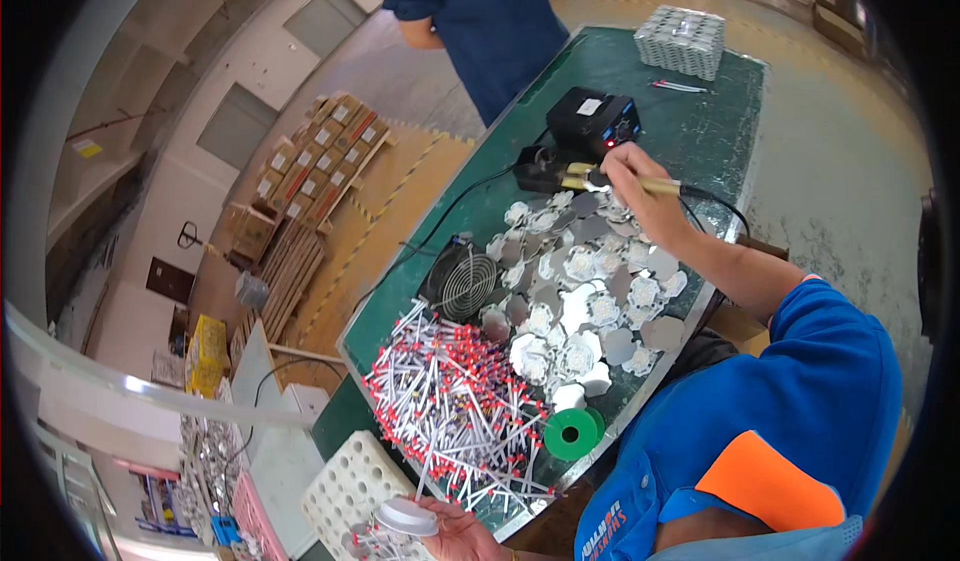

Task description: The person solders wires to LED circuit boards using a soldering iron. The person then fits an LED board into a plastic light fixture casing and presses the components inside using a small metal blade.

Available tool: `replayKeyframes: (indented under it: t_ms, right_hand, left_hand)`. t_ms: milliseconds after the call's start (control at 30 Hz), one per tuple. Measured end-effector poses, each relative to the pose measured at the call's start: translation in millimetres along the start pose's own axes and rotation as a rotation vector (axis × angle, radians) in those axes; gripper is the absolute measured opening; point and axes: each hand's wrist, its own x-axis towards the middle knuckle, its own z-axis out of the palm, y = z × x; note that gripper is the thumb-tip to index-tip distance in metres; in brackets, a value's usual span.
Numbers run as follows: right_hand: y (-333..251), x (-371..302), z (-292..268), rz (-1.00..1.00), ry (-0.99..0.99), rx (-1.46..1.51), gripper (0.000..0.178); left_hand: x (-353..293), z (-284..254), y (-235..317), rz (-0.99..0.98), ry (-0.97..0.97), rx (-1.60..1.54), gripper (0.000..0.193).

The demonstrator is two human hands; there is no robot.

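My right hand [640, 186] is closed round a soldering iron [662, 187] with a pale yellow handle and a black cable. Its front end is by the black iron stand [538, 169], beside the soldering station [592, 126] with a red light. Low in the view, my left hand [465, 534] grips a white round cap-like part [407, 516]. Just above that hand lies a large heap of white wire pieces with red ends [450, 391]. A green spool [574, 433] sits at the table's near edge, next to many silver and white flat plates [570, 281].
A small round-grilled fan [465, 283] stands on the green table [690, 121]. A white tray with round holes [352, 476] is at lower left. A stacked white block [682, 41] sits at the far end. Another person in dark blue [490, 31] stands beyond the table.
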Motion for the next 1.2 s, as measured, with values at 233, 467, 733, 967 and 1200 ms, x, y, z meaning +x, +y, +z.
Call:
replayKeyframes:
  t_ms: [233, 467, 733, 967, 1200]
  right_hand:
    - [37, 34, -24, 0.025, 0.121, -0.060, 0.024]
    - [68, 76, -9, 0.146, -0.012, -0.070, 0.030]
    - [100, 108, 13, 0.436, -0.123, 0.094, 0.025]
    - [115, 94, 11, 0.564, -0.065, 0.282, 0.042]
    - [112, 98, 13, 0.491, -0.103, 0.192, 0.021]
  left_hand:
    - [5, 52, -14, 0.179, -0.066, -0.029, 0.033]
    - [10, 62, -20, 0.283, -0.063, 0.058, 0.032]
    - [14, 54, -25, 0.277, -0.020, -0.044, 0.030]
    - [21, 49, -27, 0.083, -0.215, -0.039, 0.033]
    - [21, 22, -15, 0.093, 0.037, 0.132, 0.029]
